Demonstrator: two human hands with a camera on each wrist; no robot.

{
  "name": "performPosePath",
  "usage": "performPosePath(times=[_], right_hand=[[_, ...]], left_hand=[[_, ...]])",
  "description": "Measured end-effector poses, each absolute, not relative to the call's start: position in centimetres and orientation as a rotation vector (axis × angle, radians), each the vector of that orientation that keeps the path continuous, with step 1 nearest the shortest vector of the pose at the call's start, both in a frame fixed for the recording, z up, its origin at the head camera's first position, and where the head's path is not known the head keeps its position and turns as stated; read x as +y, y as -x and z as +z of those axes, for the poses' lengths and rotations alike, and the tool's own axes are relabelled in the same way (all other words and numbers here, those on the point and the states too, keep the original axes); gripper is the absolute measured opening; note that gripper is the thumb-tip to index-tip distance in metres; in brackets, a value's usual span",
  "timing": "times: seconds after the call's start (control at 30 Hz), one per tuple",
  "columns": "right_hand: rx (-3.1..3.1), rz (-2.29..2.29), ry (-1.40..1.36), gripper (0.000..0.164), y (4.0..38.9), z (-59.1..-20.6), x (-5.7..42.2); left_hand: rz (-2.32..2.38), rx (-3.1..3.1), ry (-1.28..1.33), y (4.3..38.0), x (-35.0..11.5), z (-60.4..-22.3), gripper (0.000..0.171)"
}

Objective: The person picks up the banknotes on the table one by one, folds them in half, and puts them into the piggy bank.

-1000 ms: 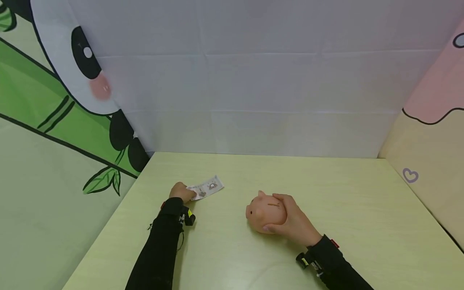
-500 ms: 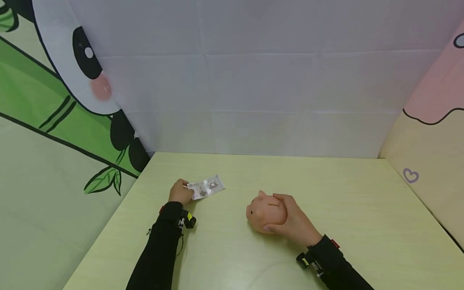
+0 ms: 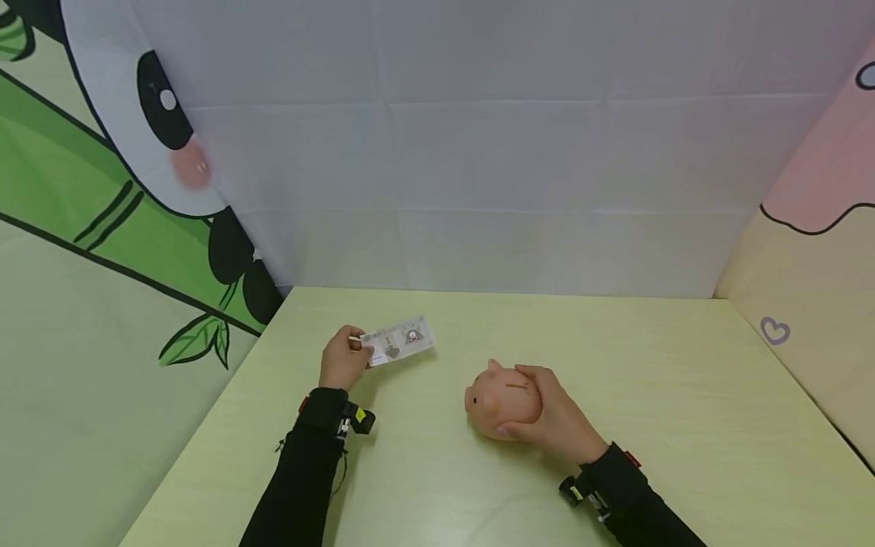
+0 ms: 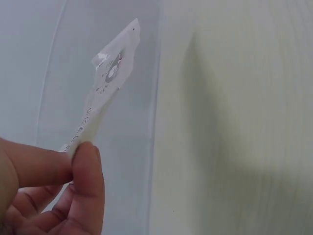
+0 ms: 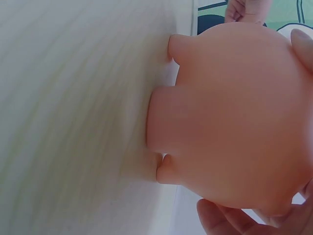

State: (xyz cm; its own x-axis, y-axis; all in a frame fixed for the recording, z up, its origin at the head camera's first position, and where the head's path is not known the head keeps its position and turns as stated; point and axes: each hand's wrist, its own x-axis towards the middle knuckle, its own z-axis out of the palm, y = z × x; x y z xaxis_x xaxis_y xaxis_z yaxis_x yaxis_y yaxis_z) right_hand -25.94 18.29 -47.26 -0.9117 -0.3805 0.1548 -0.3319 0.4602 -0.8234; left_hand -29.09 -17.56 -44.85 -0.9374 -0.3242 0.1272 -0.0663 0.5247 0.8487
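Pinching one end of a pale printed paper note [image 3: 399, 340] between the thumb and index finger of the left hand [image 3: 344, 361], with the remaining fingers curled in toward the palm. Holding the note's free end out toward the right, up off the table [image 3: 424, 486], above a soft shadow on the pale tabletop. Showing bent and a little twisted along its length in the left wrist view. Lifted higher and shifted slightly farther from the body than a second ago, when low over the tabletop or touching it; now turned more squarely to the head camera, with more of the printing in sight.

Gripping a pink piggy bank [image 3: 499, 403] from behind with the right hand [image 3: 557, 418], thumb on the near flank and fingers over the far side. Resting upright on the table, snout to the left, slot [image 3: 517, 386] on top and uncovered. Unchanged in place and in grip since the earlier frames. Well apart from the note, nearer the body and to its right. Wearing black sleeves [image 3: 294, 479] on both arms, with a small camera [image 3: 362, 419] on the left wrist and another on the right.
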Motion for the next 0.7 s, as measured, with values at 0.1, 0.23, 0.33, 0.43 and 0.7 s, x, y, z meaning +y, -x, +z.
performPosePath(times=[0.1,0.23,0.33,0.43,0.7], right_hand=[[2.641,-1.469,0.643,0.099,25.9,-47.2,18.3],[2.641,-1.472,0.651,0.099,26.0,-47.3,18.3],[2.646,-1.474,0.653,0.098,26.1,-47.5,18.4],[2.654,-1.475,0.658,0.098,26.2,-47.6,18.4],[2.654,-1.482,0.661,0.096,26.2,-47.6,18.3]], left_hand=[[-1.386,-2.478,-0.304,28.8,-16.7,-44.0,0.030],[-1.418,-2.456,-0.252,28.3,-15.5,-43.1,0.032],[-1.438,-2.433,-0.203,27.9,-14.6,-42.6,0.033],[-1.454,-2.409,-0.146,27.5,-13.7,-42.1,0.031],[-1.524,-2.335,0.004,26.2,-11.0,-41.0,0.022]])
